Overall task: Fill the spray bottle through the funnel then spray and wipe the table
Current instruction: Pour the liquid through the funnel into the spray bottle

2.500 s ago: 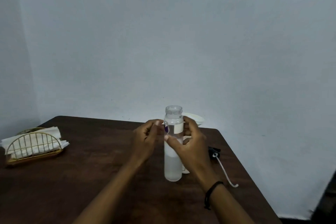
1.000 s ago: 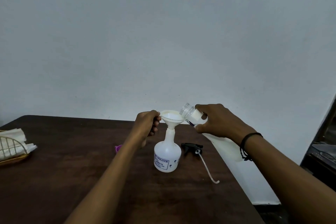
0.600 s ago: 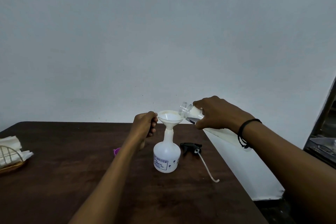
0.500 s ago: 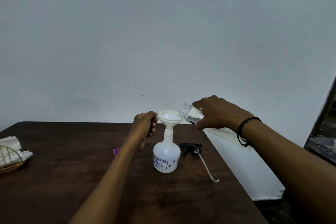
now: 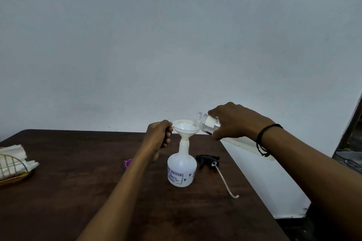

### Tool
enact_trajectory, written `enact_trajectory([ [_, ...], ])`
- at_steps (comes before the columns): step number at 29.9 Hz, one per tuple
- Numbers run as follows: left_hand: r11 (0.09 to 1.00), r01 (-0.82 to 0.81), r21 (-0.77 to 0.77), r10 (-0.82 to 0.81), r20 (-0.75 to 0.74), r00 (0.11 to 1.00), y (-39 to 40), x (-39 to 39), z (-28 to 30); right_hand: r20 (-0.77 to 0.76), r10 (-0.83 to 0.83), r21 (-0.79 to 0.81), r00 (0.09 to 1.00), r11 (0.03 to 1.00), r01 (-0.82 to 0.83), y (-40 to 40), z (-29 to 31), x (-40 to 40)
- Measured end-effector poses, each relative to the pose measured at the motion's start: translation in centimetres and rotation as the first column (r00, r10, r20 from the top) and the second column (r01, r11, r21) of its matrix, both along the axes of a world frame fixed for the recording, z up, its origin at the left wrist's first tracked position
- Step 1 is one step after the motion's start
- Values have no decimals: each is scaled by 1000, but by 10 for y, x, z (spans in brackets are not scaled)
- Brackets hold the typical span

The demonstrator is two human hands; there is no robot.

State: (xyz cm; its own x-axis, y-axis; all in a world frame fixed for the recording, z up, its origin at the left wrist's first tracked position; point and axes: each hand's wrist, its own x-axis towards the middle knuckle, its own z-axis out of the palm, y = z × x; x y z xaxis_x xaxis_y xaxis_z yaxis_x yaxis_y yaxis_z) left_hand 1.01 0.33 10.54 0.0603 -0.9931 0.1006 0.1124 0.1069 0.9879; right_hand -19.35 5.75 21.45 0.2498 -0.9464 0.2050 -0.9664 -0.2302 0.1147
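Pouring step in hand — water about to meet funnel.
Napkins (image 5: 13,157) sit far left; the left hand (image 5: 159,135) pinches the funnel (image 5: 185,129) rim, steadying it in the spray bottle (image 5: 182,170) mid-table; the right hand (image 5: 233,120) wraps the tilted clear bottle (image 5: 204,125), mouth over the funnel. Next — more tilt, slowly; the sprayer head (image 5: 208,160) waits just right.

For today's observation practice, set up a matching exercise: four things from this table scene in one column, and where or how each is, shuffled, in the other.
1. funnel
2. clear bottle
3. spray head
4. napkin holder

A. lying on the table right of the spray bottle
B. at the table's left edge
C. seated in the spray bottle's neck
D. tilted in the right hand

Pairs: 1-C, 2-D, 3-A, 4-B
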Motion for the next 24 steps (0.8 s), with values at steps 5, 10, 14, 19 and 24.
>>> enact_trajectory([
  [5, 1000, 1, -2, -1, 3, 1000, 0, 1, 0, -41, 7, 1, 999, 1000, -7, 0, 2, 4],
  [10, 1000, 3, -2, -3, -1, 1000, 0, 1, 1, -35, 4, 3, 999, 1000, -4, 1, 3, 4],
  [14, 1000, 8, -2, -8, 0, 1000, 0, 1, 1, -44, 0, 10, 999, 1000, 1, 3, 4, 5],
  [19, 1000, 9, 5, -9, 1, 1000, -1, 2, 0, -65, -9, 7, 998, 1000, 10, 5, 6, 6],
  [24, 1000, 12, 11, -12, 8, 1000, -2, 3, 0, -85, -7, 2, 996, 1000, 7, 6, 7, 8],
])
